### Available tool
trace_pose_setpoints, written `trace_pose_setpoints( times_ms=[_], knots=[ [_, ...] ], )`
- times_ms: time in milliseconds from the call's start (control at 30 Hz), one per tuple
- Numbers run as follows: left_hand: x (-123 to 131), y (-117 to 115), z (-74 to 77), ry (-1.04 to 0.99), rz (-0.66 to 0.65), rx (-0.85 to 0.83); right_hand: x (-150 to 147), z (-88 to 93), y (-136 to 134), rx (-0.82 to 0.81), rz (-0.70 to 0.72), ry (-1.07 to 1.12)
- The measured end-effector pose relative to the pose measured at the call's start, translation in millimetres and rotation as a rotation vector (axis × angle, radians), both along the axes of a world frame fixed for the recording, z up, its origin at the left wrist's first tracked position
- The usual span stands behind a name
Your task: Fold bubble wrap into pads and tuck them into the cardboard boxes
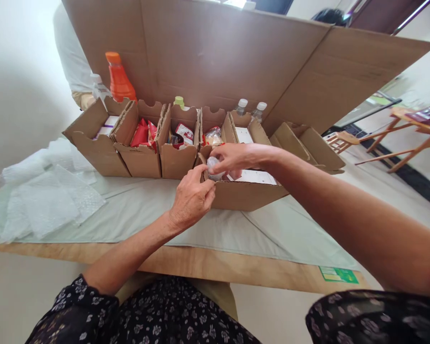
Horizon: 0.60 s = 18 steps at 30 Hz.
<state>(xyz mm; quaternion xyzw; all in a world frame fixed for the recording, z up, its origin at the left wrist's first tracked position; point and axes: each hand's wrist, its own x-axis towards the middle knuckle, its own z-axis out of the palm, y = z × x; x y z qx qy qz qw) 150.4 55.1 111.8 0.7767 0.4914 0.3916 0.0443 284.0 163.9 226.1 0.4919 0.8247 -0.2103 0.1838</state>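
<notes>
My left hand (192, 197) and my right hand (232, 157) meet over the near cardboard box (247, 195) on the table. Both pinch a small object wrapped in clear bubble wrap (213, 167), held just above the box's left corner. The left hand grips it from below with curled fingers. From above, the right hand closes on it. A white flat item (258, 177) lies inside this box.
A row of open cardboard boxes (143, 153) holds red packets (143, 134), snack packs and bottles, with an orange bottle (119, 79) behind. Bubble wrap sheets (46, 196) lie at left on a pale green cloth (136, 215). A tall cardboard sheet (229, 57) stands behind. Another person's sleeve (69, 52) shows at far left.
</notes>
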Motion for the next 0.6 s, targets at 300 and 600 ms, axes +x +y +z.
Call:
trace_pose_setpoints(
  times_ms=[300, 600],
  knots=[
    [3.1, 0.1, -3.2, -0.032, 0.033, 0.019, 11.1, -9.0, -5.1, 0.094, 0.168, 0.031],
    [7.8, 0.4, -2.5, -0.061, 0.037, 0.032, 23.1, -21.8, -6.7, 0.272, 0.28, 0.152]
  ],
)
